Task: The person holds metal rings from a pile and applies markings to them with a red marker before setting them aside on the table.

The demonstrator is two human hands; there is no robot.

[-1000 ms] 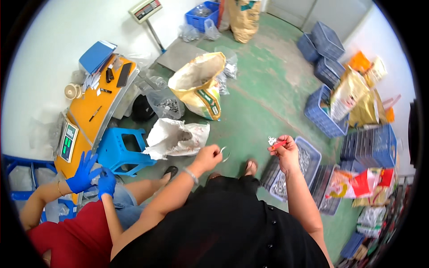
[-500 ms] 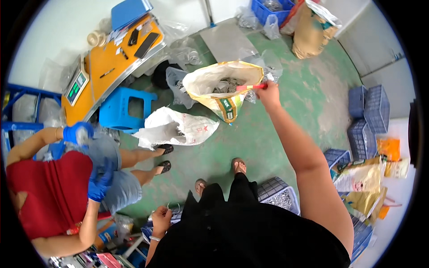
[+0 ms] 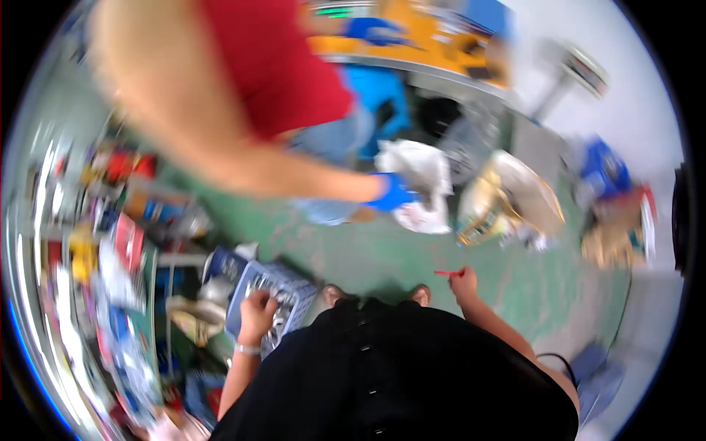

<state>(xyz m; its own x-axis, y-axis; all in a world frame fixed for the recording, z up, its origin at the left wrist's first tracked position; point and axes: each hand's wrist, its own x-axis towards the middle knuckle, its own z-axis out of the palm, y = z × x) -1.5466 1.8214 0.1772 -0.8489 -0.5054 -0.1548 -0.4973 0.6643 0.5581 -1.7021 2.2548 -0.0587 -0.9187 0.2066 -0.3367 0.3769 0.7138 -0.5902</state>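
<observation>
It's the right hand [image 3: 463, 284], near right, grip pinching a slim red stick [image 3: 444, 273], straight and bright, jutting left; left hand [image 3: 258, 316] over the blue crate [image 3: 302, 295], grip I can't tell.

Two bare hands [image 3: 257, 317] [image 3: 464, 284], one red tool [image 3: 444, 273]; two blue gloves [image 3: 393, 193] [image 3: 372, 31], one blue stool [image 3: 395, 92], one white sack [image 3: 439, 173].

Right grip [image 3: 463, 284] (red tool [image 3: 443, 273] too) left yellow sack [image 3: 479, 213].
</observation>
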